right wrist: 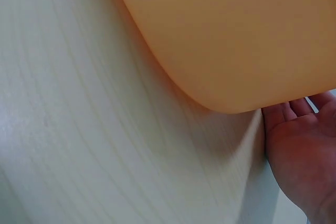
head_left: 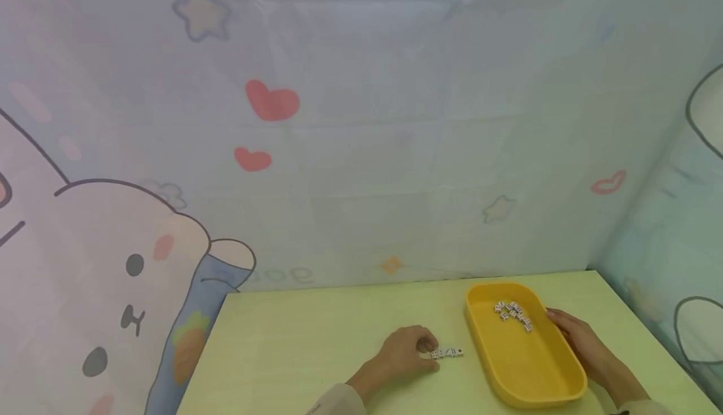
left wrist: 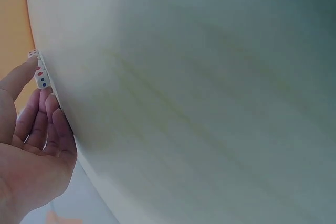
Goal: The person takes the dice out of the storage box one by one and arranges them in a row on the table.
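A short row of white dice (head_left: 447, 353) lies on the table, left of the yellow tray. My left hand (head_left: 400, 353) is at the row's left end, with thumb and fingertips pinching the end die; the left wrist view shows the thumb beside the dice (left wrist: 43, 81) and the other fingers of the hand (left wrist: 39, 150) bent. Several loose dice (head_left: 513, 312) lie in the far part of the yellow tray (head_left: 522, 365). At the tray's right side, my right hand (head_left: 587, 347) grips the rim. The tray (right wrist: 226, 40) partly hides the fingers of that hand (right wrist: 302, 145) in the right wrist view.
The pale yellow-green table (head_left: 294, 333) extends left of the row and along the tray's right side. A printed cloth (head_left: 361, 139) with hearts, stars and a rabbit hangs behind the table's far edge and continues down both sides.
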The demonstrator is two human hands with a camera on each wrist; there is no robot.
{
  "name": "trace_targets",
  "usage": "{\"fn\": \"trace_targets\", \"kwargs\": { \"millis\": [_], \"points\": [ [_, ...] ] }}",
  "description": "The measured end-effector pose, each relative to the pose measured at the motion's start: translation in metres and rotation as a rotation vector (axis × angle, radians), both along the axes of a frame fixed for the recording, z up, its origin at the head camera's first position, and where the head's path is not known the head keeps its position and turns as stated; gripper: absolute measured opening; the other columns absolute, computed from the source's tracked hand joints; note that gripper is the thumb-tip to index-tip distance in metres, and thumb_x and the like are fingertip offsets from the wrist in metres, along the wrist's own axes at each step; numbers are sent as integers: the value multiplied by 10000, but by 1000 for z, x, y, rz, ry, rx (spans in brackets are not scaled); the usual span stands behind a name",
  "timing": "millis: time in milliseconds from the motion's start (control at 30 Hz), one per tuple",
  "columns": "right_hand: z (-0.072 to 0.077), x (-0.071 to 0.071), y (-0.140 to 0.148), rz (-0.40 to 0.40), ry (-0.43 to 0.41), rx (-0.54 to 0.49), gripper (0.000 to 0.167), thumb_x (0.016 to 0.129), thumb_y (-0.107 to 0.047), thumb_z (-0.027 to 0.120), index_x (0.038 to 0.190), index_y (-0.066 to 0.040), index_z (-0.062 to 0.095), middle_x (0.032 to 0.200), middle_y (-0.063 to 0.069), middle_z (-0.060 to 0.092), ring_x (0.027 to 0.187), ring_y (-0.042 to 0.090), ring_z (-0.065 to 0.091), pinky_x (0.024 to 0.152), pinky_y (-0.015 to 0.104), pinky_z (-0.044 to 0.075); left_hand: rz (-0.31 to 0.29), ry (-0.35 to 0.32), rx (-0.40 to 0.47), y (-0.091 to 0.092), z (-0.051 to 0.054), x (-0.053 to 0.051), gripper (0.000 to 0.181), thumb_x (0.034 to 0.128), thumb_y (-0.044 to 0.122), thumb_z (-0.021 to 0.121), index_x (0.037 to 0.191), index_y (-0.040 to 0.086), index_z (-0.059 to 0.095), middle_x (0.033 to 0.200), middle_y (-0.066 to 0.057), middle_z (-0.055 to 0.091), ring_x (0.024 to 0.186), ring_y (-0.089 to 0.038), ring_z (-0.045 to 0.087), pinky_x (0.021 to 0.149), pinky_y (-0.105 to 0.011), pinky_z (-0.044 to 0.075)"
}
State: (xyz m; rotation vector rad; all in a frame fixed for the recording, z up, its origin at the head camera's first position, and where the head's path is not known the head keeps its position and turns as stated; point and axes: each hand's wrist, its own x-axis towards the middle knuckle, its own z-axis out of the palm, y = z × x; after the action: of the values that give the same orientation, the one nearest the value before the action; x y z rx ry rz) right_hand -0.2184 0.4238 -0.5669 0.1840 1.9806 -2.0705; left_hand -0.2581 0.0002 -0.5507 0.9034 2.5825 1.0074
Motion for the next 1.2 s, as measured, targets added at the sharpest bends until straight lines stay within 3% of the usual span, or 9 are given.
{"fn": "trace_targets", "kwargs": {
  "millis": [167,267,633,800,1033,1200],
  "points": [
    [2,-1,5,39,11,-43,617,1157,-473,366,1579,-23,364,1299,-76,668,1154,152,669,979,395,586,11,-28,12,1,3,-1,332,830,301,928,1093,194,756,949,182,676,874,22,600,838,-210,532],
    [3,-2,5,20,11,-37,613,1153,-480,380,1562,-23,388,1295,-58,675,1140,157,674,965,394,592,16,-51,28,2,4,-1,331,830,310,929,1091,203,755,946,188,672,876,20,600,834,-213,531],
    [2,2,-1,-24,-5,16,729,1144,-501,398,1618,38,271,1276,-87,669,1131,138,675,963,389,593,25,-81,55,0,4,-1,326,817,288,938,1069,194,755,937,170,679,862,13,604,834,-217,536],
    [1,3,-2,-67,-15,34,770,1137,-506,420,1636,48,230,1324,-58,656,1126,113,672,962,378,592,-10,-119,71,-3,9,-2,325,832,280,926,1095,181,763,968,156,699,891,-14,621,843,-216,534],
    [1,3,-2,-121,-33,48,784,1126,-513,453,1641,39,238,1323,-38,670,1093,104,679,930,371,602,-80,-156,77,1,28,-7,420,893,309,878,1240,116,742,1122,74,739,1027,-77,660,899,-229,545],
    [0,3,-4,-124,-29,77,814,1119,-527,463,1640,53,227,1366,24,660,1088,112,679,918,374,605,-99,-109,141,26,46,-8,464,940,329,836,1309,86,694,1211,-5,723,1106,-125,664,951,-236,542]
  ]
}}
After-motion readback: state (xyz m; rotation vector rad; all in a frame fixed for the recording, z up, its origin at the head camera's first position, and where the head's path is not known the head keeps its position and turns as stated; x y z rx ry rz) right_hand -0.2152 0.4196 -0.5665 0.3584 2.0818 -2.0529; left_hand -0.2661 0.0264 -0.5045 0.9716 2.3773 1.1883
